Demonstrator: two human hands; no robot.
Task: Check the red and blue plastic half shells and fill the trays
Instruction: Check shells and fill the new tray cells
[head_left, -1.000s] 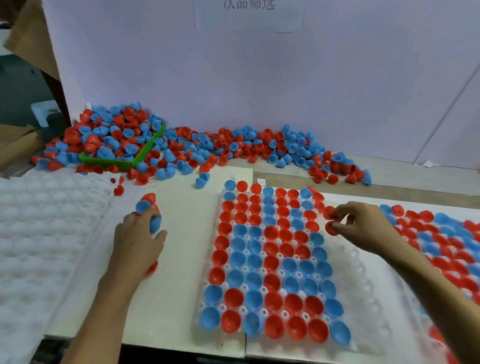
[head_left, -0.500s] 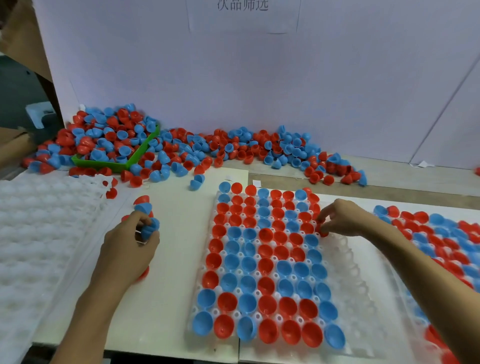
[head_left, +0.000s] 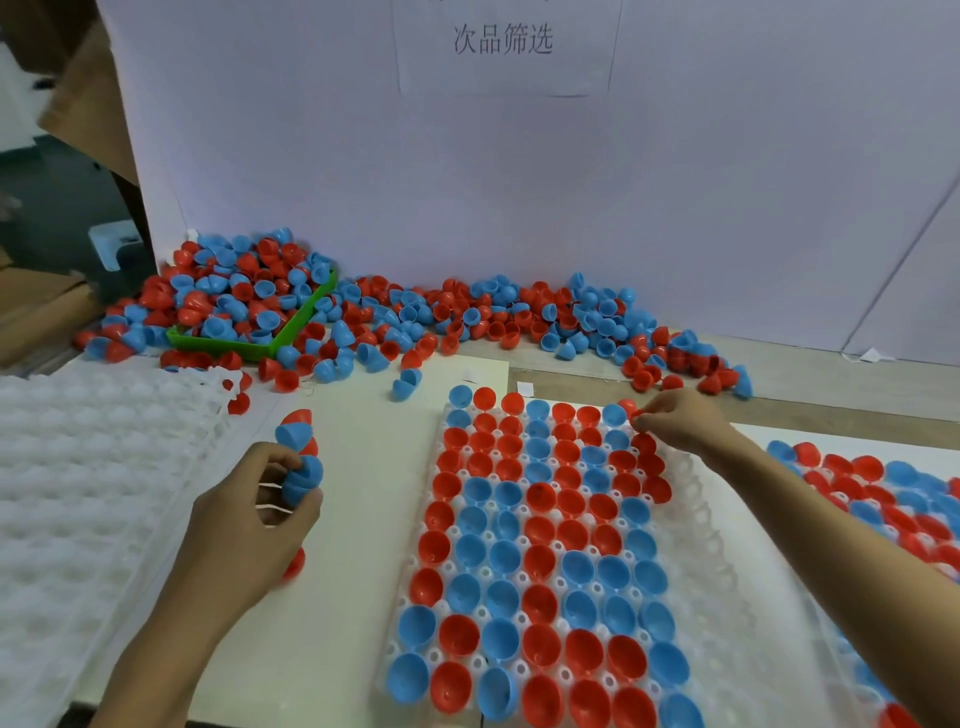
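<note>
**Right hand reaches the tray's far corner**

Head view: compared with half a second ago, the right hand (head_left: 685, 423) has moved farther from the person, up the right edge of the filled columns to the far corner of the clear tray (head_left: 711, 525). Its fingertips pinch a red half shell (head_left: 638, 415) at the top row. The left hand (head_left: 249, 525) has hardly shifted; its curled fingers grip a nested stack of half shells (head_left: 300, 457), blue and red, sticking up beyond the fingertips. Left of that hand lies a stack of empty white trays (head_left: 78, 467). Beyond both hands, the loose shell pile (head_left: 467, 312) spreads along the backboard, partly in a green bin (head_left: 291, 332).
</note>
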